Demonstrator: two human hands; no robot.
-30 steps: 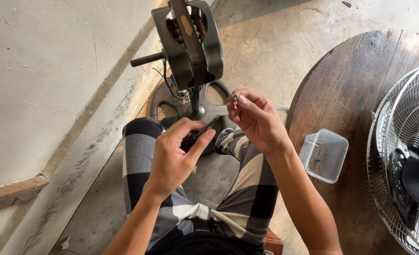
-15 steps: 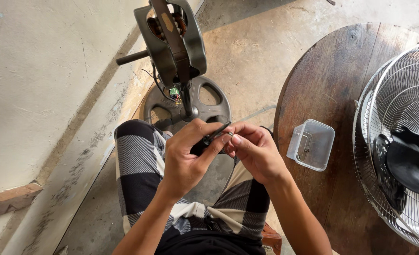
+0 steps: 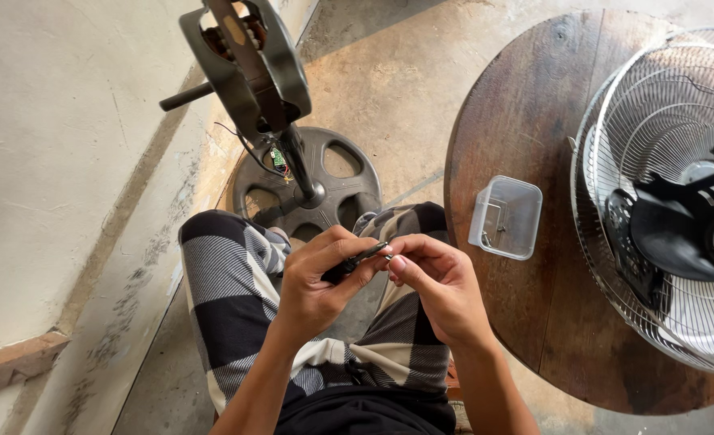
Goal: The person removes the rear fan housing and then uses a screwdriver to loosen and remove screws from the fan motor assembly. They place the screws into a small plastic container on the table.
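My left hand [image 3: 316, 278] grips a black-handled screwdriver [image 3: 355, 261] over my lap, its thin shaft pointing right. My right hand [image 3: 436, 288] pinches a small metal screw [image 3: 390, 257] between thumb and fingertips right at the screwdriver's tip. Both hands meet above my black-and-white checked trousers [image 3: 228, 274]. Ahead stands a bare fan motor [image 3: 248, 60] on a pole rising from a round dark base [image 3: 337, 189].
A round wooden table [image 3: 526, 121] stands to my right, carrying a small clear plastic box [image 3: 504, 217] with bits of hardware and a wire fan guard [image 3: 671, 185] with a black cover. A pale wall [image 3: 59, 145] runs along the left. Concrete floor lies beyond.
My right hand came down from in front of the fan base with the screw and met the screwdriver tip over my lap. The view has tilted, shifting the table leftward.
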